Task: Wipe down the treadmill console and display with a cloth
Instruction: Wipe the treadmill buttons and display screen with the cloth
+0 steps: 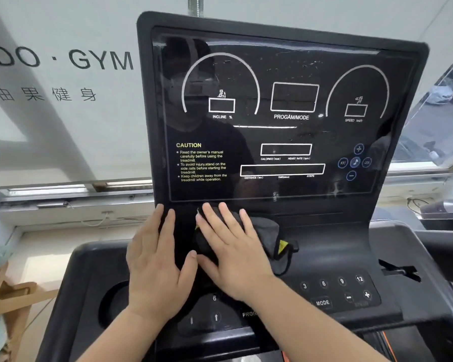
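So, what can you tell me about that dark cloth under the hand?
The cloth is dark grey, soft-looking fabric with a yellow patch on its right side. It lies bunched on the sloped console just below the display. The right hand presses flat on its left part, fingers straight; the left hand rests beside it.

Glossy black treadmill display panel (285,61) is showing white labels: INCLINE %, PROGAM/MODE, SPEED, CALORIES, HEART RATE, DISTANCE, STEPS. A yellow CAUTION heading is sitting lower left. Matte black lower console keypad (332,291) is carrying 3, 6, 9, 12, MODE, minus, plus; further left a 6 and a partly covered PROG. Pale wall panel (63,113) is reading "ADO · GYM", cut off at left, over Chinese characters.
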A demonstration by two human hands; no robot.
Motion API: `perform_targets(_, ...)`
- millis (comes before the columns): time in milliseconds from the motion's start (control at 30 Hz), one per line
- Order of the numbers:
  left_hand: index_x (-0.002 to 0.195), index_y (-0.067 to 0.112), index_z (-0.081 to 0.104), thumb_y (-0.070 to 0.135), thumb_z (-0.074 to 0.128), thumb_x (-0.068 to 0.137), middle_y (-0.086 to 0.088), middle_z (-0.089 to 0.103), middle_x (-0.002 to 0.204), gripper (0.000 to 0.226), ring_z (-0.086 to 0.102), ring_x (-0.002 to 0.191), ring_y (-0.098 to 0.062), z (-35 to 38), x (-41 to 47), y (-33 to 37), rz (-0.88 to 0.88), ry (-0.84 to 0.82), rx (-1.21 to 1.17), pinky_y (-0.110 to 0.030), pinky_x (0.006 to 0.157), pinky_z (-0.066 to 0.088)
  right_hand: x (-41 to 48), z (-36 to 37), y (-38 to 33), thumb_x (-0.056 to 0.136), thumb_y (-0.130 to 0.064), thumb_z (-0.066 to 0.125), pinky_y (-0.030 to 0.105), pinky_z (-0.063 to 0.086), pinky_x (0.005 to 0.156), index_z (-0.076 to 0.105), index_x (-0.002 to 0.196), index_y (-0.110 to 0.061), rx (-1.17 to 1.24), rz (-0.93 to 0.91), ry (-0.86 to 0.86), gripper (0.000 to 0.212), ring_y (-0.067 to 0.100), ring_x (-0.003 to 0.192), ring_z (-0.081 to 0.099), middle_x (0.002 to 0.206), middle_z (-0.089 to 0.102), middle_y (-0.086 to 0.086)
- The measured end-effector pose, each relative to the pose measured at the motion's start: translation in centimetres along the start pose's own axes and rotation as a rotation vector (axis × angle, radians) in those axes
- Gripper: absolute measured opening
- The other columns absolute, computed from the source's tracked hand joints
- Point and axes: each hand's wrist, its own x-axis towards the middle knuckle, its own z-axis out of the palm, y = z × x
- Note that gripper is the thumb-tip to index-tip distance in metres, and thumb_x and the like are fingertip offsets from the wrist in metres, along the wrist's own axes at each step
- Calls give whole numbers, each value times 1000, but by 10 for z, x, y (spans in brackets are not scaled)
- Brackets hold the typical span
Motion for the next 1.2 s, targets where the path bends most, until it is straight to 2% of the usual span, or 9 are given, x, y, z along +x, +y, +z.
perform_targets(100,153,13,35,49,46,86,-13,20,167,77,20,153,-33,8,-3,5,32,-66,32,-59,120,22,-18,-4,37,101,-61,36,49,3,127,12,164,-29,-37,15,-1,74,19,159,7,172,3,-10)
perform_targets(233,155,20,33,55,42,85,-10,0,170,79,-5,157,-28,17,-6,7,12,-151,57,-60,122,13,-54,-2,91,100,-63,32,55,10,126,6,164,-32,-1,295,18,75,20,159,0,171,-1,-11)
perform_targets(400,149,24,46,57,43,83,-13,-3,170,74,-4,157,-32,19,-6,5,27,-177,110,-63,120,18,-59,-11,96,99,-66,23,59,5,126,5,164,-24,81,502,9,80,29,159,-7,172,-7,-2)
perform_targets(467,150,25,45,57,46,83,-13,-4,170,74,-5,157,-32,18,-6,7,10,-192,131,-63,121,17,-49,-13,73,98,-67,26,57,3,126,7,164,-21,117,482,12,83,31,159,-7,172,-5,1)
perform_targets(633,153,30,36,52,64,84,-12,-4,170,78,-6,156,-32,19,-6,17,-33,-189,128,-64,121,10,-27,-13,29,99,-69,24,54,-8,127,3,164,-27,124,215,-48,80,24,156,-23,172,-11,-7)
perform_targets(733,154,30,33,55,56,82,-10,-2,170,79,-3,156,-34,20,-6,28,-31,-168,139,-66,120,10,-28,-10,39,101,-68,23,53,-7,127,-2,164,-29,93,143,-45,79,21,156,-24,170,-16,-11)
perform_targets(867,153,30,33,54,54,80,-8,1,170,80,-2,157,-33,26,-1,50,-16,-162,137,-67,120,10,-46,-3,81,100,-69,23,52,-6,127,-4,164,-22,112,344,49,84,28,157,-20,170,-17,-1)
perform_targets(1033,151,27,39,51,58,77,-7,11,169,80,7,156,-35,40,6,79,6,-140,172,-69,118,16,-50,-16,158,99,-68,20,70,16,120,7,162,-7,172,637,155,89,51,153,5,170,2,22)
perform_targets(1200,151,31,40,50,65,76,-7,10,169,81,7,154,-39,47,24,106,16,-106,230,-69,117,15,-6,-63,231,96,-64,34,73,8,119,10,161,-13,-1,461,279,87,51,153,4,171,3,17)
